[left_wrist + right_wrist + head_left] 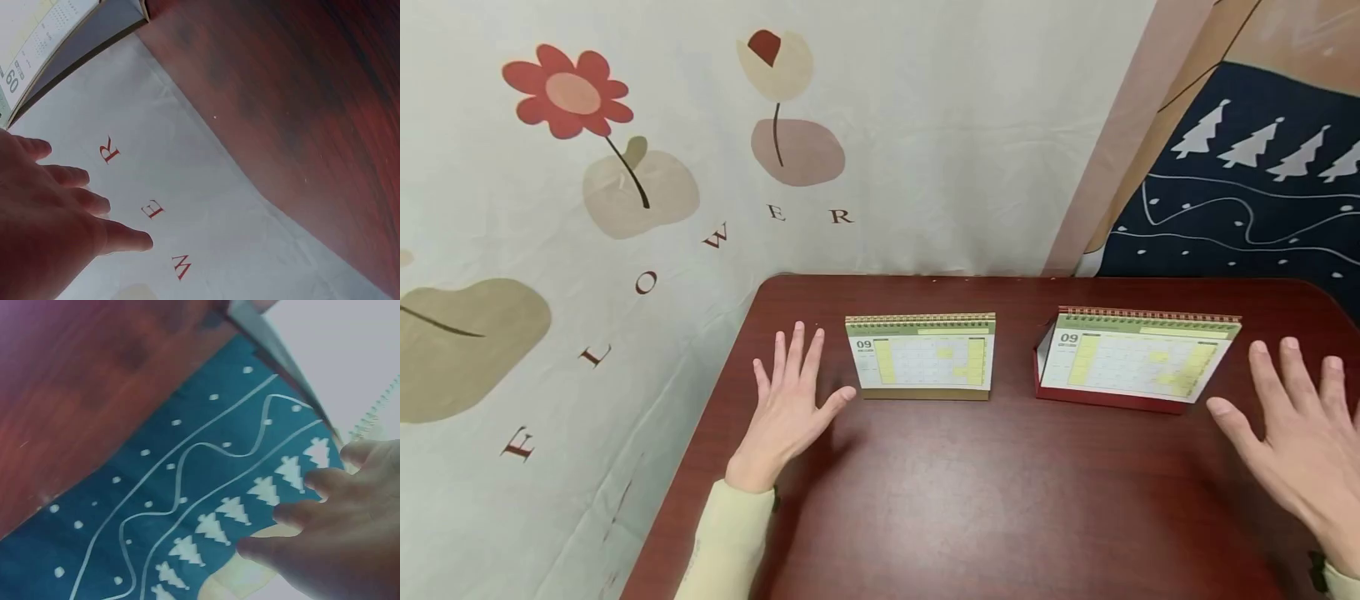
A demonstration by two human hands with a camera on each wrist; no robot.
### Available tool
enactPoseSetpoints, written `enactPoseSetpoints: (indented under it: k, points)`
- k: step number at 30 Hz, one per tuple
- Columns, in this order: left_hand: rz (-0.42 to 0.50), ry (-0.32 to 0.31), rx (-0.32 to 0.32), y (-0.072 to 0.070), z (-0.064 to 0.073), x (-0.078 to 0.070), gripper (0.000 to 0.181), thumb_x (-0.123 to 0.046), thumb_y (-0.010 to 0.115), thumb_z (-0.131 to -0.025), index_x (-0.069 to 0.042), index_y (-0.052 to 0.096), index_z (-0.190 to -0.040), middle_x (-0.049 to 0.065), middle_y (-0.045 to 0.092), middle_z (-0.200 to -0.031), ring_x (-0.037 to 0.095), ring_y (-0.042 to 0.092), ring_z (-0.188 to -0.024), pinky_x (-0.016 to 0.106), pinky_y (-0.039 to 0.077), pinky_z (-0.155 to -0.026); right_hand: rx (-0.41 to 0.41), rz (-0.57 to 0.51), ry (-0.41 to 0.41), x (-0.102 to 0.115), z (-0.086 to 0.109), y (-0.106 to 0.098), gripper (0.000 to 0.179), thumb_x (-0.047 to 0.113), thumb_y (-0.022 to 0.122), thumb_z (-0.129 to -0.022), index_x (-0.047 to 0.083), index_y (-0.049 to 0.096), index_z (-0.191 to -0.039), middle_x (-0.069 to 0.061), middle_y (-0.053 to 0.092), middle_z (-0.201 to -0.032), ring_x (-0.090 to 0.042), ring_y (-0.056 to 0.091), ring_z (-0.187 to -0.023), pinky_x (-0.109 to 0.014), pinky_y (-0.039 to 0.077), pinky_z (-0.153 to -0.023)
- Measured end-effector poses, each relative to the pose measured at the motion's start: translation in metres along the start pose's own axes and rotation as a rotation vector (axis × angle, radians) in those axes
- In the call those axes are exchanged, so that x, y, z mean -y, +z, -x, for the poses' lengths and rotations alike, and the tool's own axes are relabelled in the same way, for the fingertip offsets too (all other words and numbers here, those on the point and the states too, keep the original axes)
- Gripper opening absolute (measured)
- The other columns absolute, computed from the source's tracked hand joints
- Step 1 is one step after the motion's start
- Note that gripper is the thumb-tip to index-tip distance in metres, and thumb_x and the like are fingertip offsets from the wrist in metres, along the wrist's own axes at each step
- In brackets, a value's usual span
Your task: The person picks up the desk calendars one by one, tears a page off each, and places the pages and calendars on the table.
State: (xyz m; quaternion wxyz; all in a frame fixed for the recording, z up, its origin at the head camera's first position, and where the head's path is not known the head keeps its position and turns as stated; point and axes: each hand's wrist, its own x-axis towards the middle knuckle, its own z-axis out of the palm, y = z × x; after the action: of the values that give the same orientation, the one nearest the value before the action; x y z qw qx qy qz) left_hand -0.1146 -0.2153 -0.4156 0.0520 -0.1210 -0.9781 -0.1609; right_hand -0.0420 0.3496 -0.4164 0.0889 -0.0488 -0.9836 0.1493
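Two spiral-bound desk calendars stand upright on the table, both turned to a page marked 09. The left calendar has a gold-brown base; the right calendar has a red base and red binding. My left hand is spread beside the left calendar, its thumb close to that calendar's lower left corner. To the right of the red-based calendar, my right hand is held with fingers apart and nothing in it. In the left wrist view, part of a calendar shows beyond the left hand.
The calendars stand toward the far side of a dark reddish wooden table. Behind it hangs a pale cloth printed with flowers and letters. A navy cloth with white trees hangs at the right, past the table's far edge.
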Motion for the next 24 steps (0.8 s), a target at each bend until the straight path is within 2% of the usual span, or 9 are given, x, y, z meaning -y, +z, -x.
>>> enactPoseSetpoints:
  k: [7, 16, 20, 24]
  points:
    - [0.131, -0.007, -0.049, 0.002, 0.0, -0.004, 0.094, -0.069, 0.05, -0.099, -0.019, 0.011, -0.168, 0.004, -0.002, -0.174, 0.033, -0.006, -0.159, 0.075, 0.003, -0.117, -0.008, -0.014, -0.078, 0.032, -0.002, -0.007, 0.09, 0.057, 0.044, -0.105, 0.005, 0.003, -0.165, -0.022, -0.008, -0.17, -0.048, -0.018, -0.153, -0.072, -0.013, -0.116]
    - [0.325, 0.003, -0.1, 0.006, 0.001, -0.012, 0.086, -0.062, 0.048, -0.103, -0.016, 0.015, -0.168, 0.003, 0.009, -0.174, 0.033, 0.005, -0.159, 0.072, 0.011, -0.119, -0.062, -0.164, -0.23, 0.072, 0.002, -0.003, 0.08, 0.042, 0.05, -0.106, 0.004, 0.012, -0.166, -0.015, 0.001, -0.173, -0.042, -0.008, -0.157, -0.065, -0.008, -0.122]
    - [0.401, 0.01, -0.119, 0.008, 0.002, -0.016, 0.082, -0.057, 0.049, -0.105, -0.015, 0.016, -0.167, 0.005, 0.012, -0.174, 0.032, 0.008, -0.159, 0.072, 0.013, -0.119, -0.073, -0.219, -0.286, 0.09, 0.003, 0.002, 0.08, 0.041, 0.052, -0.106, 0.004, 0.015, -0.166, -0.015, 0.006, -0.173, -0.041, -0.002, -0.158, -0.061, -0.005, -0.124]
    - [0.471, 0.015, -0.133, 0.01, 0.003, -0.019, 0.078, -0.051, 0.05, -0.106, -0.015, 0.018, -0.167, 0.004, 0.014, -0.173, 0.03, 0.01, -0.159, 0.065, 0.016, -0.122, -0.083, -0.273, -0.343, 0.108, 0.003, 0.01, 0.079, 0.041, 0.055, -0.105, 0.006, 0.018, -0.166, -0.015, 0.013, -0.172, -0.04, 0.005, -0.158, -0.058, 0.002, -0.126]
